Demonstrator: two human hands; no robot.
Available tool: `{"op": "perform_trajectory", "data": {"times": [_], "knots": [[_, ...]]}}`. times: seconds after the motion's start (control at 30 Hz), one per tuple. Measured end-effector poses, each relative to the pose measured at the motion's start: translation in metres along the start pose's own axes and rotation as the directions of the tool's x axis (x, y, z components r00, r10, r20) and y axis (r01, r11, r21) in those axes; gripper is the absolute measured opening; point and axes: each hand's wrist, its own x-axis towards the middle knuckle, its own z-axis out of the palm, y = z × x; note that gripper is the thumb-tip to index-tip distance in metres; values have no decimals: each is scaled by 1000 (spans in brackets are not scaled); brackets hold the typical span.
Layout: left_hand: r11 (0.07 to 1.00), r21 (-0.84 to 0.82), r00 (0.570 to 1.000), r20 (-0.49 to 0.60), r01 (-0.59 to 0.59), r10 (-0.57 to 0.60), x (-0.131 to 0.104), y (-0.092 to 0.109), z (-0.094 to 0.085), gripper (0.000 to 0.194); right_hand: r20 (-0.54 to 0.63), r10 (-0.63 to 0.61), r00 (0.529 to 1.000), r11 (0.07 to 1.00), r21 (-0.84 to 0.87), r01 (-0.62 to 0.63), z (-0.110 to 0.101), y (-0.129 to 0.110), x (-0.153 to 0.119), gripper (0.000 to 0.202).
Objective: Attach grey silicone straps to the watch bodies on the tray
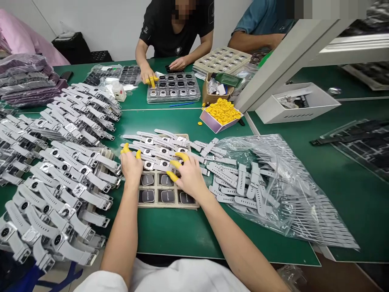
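Dozens of grey strapped watches [60, 178] are stacked across the left of the green bench [182, 235], and a clear bag of loose straps [273, 190] is spread at the right. Between them a tray of watch faces [165, 196] is half covered by strapped watches — the left hand [131, 166] is laid on it, its yellow-capped fingers [125, 148] slightly spread. The right hand [190, 176] is rested beside it, fingers curled loosely over a watch [164, 164] — no firm pinch can be seen.

A dark green table [182, 235] carries pale grey watch straps [240, 182] and a beige tray [158, 205] of black square watch faces [166, 196]. The left hand [131, 166] and right hand [190, 175] wear yellow fingertip covers [172, 176]. A lilac box [217, 123] brims with yellow rings [223, 110].
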Motion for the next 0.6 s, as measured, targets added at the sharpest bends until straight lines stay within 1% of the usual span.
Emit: {"op": "perform_trajectory", "data": {"times": [0.07, 0.13, 0.17, 0.2, 0.23, 0.27, 0.3, 0.33, 0.37, 0.4, 0.43, 0.47, 0.53, 0.6], "knots": [[1000, 31, 998, -56, -3, 5, -1, 3, -7, 46, -92, 102, 990, 995, -4, -103, -6, 17, -1, 37], [999, 30, 995, -89, -36, 39, -5, 9, -15, 44, -188, 237, 953, 968, -35, -248, -9, 41, -3, 41], [996, 11, 994, -73, -84, 85, -9, 13, -18, 40, -213, 293, 932, 949, -55, -311, -10, 54, -5, 43], [987, -21, 987, -25, -161, 160, -14, 18, -22, 34, -216, 335, 917, 931, -73, -357, -9, 66, -8, 47], [962, -66, 962, 53, -264, 268, -21, 24, -24, 28, -202, 364, 909, 918, -85, -387, -7, 77, -10, 49], [919, -118, 909, 145, -376, 391, -30, 32, -26, 22, -177, 384, 906, 910, -92, -404, -4, 86, -12, 51], [858, -167, 825, 239, -485, 512, -41, 40, -26, 19, -153, 396, 906, 906, -94, -412, -2, 93, -14, 52], [789, -202, 721, 323, -580, 612, -54, 49, -26, 17, -134, 402, 906, 905, -93, -415, 1, 98, -15, 53], [732, -199, 635, 385, -651, 669, -66, 57, -25, 17, -126, 403, 906, 906, -88, -415, 4, 101, -16, 53], [689, -165, 575, 436, -705, 693, -79, 65, -23, 19, -130, 401, 907, 908, -77, -412, 5, 102, -16, 53], [655, -119, 535, 478, -746, 696, -90, 72, -21, 19, -143, 398, 906, 910, -60, -410, 5, 103, -16, 52], [631, -73, 512, 517, -772, 686, -99, 77, -20, 20, -165, 396, 903, 913, -38, -407, 5, 102, -15, 51], [600, -9, 489, 569, -800, 661, -110, 83, -18, 24, -224, 387, 895, 920, 19, -393, 1, 100, -12, 47], [595, 13, 482, 600, -804, 639, -113, 86, -17, 26, -306, 367, 878, 930, 90, -357, -5, 98, -9, 41]]}}
